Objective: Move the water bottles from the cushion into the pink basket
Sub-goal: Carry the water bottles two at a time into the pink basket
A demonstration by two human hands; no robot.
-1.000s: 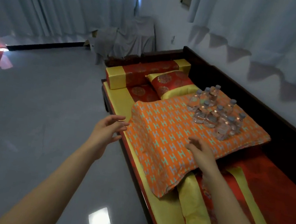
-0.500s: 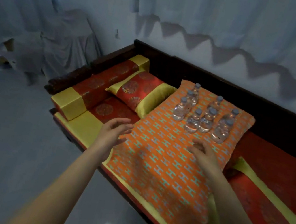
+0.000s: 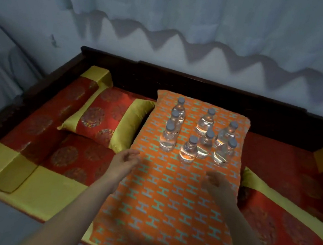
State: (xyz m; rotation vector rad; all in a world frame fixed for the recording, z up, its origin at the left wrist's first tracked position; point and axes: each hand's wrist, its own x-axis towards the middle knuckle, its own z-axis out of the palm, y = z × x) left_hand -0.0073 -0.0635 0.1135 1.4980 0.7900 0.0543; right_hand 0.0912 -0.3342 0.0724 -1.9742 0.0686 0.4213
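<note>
Several small clear water bottles (image 3: 189, 150) with grey caps stand upright in a cluster on the far half of an orange cushion (image 3: 167, 203) patterned with teal H shapes. My left hand (image 3: 123, 161) hovers over the cushion's left edge, fingers apart, a short way in front of the nearest bottles. My right hand (image 3: 218, 184) hovers over the cushion's right part, blurred, fingers loosely curled and holding nothing. Neither hand touches a bottle. No pink basket is in view.
The cushion lies across a dark wooden daybed (image 3: 184, 77) with red and yellow padding (image 3: 46, 187). A red and yellow pillow (image 3: 106, 122) lies to the left of the cushion. White curtains (image 3: 194, 11) hang behind. Grey floor shows at the lower left.
My view has swung right and closer, so the cushion now lies straight ahead. Both hands have moved forward toward the bottles, staying empty.
</note>
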